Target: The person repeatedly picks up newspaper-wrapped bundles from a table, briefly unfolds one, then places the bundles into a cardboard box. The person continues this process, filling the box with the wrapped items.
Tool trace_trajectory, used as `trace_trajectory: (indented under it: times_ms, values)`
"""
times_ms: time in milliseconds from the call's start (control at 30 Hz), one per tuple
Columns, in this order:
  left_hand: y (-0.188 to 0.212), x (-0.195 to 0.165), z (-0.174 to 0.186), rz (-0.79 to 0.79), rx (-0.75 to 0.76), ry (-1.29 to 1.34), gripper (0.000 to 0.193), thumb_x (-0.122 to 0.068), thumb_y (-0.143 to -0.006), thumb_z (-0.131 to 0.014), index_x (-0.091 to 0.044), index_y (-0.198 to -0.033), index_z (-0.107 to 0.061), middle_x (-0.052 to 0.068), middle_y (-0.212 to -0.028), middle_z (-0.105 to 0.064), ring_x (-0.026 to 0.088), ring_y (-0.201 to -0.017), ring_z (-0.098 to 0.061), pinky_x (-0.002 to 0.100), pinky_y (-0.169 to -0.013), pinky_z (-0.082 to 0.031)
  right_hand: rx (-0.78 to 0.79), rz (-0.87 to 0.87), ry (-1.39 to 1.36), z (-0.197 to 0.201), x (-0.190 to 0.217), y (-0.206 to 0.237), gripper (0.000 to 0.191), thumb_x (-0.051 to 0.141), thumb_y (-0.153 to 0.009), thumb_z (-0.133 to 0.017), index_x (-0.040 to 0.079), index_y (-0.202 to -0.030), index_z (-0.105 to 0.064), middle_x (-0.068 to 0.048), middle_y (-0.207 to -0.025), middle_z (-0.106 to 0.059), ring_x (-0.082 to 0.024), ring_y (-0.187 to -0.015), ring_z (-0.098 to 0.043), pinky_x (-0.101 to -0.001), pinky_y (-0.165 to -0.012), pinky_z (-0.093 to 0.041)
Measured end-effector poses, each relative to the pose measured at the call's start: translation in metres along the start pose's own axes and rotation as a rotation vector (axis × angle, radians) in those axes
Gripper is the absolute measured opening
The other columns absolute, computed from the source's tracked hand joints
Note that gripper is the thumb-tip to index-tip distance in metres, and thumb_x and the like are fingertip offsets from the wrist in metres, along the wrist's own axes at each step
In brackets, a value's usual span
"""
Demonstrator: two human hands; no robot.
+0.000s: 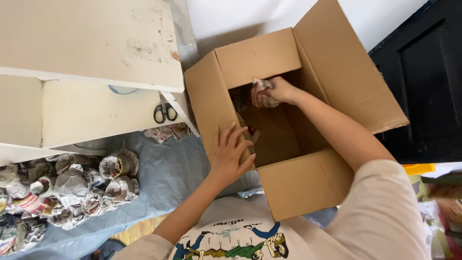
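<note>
An open brown cardboard box (pixel 308 183) stands in front of me with its flaps spread out. My right hand (pixel 281 90) reaches down inside it and grips a crumpled newspaper bundle (pixel 261 95) near the far inner wall. My left hand (pixel 230 153) rests flat on the box's left wall and rim, fingers spread, holding nothing. The box bottom is mostly in shadow.
Several newspaper-wrapped bundles (pixel 72 188) lie piled at the left on a grey-blue cloth (pixel 168 173). Above them is a cream-white shelf unit (pixel 91 53) with black-handled scissors (pixel 165 111) on its lower shelf. A black cabinet (pixel 423 82) stands at the right.
</note>
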State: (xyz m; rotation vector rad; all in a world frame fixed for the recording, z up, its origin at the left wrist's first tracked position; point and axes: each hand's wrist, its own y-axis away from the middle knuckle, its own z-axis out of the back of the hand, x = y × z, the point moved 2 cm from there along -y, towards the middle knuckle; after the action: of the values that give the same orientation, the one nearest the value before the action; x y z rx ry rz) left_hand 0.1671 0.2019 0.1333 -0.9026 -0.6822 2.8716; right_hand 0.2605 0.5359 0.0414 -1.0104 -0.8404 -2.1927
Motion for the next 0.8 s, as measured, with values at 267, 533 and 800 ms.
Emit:
trace_trajectory:
  times_ms: [267, 533, 800]
  values:
    - [0.015, 0.011, -0.015, 0.037, -0.022, 0.096, 0.029, -0.036, -0.092, -0.064, -0.016, -0.113, -0.067, 0.012, -0.153, -0.048, 0.042, -0.151, -0.030, 0.068, -0.126, -0.009, 0.028, -0.125, -0.231, -0.076, -0.054, -0.081, 0.041, 0.033, -0.096, -0.069, 0.003, -0.125, -0.069, -0.009, -0.108, -0.073, -0.021, -0.099, -0.067, -0.0397, -0.087, -0.054]
    - [0.022, 0.015, -0.016, 0.082, -0.004, 0.108, 0.031, -0.040, -0.093, -0.063, -0.018, -0.114, -0.067, 0.011, -0.154, -0.049, 0.041, -0.152, -0.031, 0.067, -0.127, -0.009, -0.212, 0.047, 0.169, -0.138, -0.038, -0.102, 0.044, 0.031, -0.098, -0.063, 0.003, -0.131, -0.057, -0.017, -0.130, -0.058, -0.035, -0.118, -0.055, -0.0496, -0.095, -0.050]
    - [0.021, 0.016, -0.021, 0.104, 0.003, 0.128, 0.032, -0.041, -0.093, -0.062, -0.019, -0.116, -0.068, 0.009, -0.155, -0.048, 0.040, -0.153, -0.030, 0.067, -0.128, -0.008, -0.280, 0.197, 0.710, -0.134, -0.040, -0.086, 0.039, 0.026, -0.102, -0.053, 0.007, -0.135, -0.056, -0.021, -0.150, -0.045, -0.045, -0.133, -0.047, -0.0576, -0.100, -0.048]
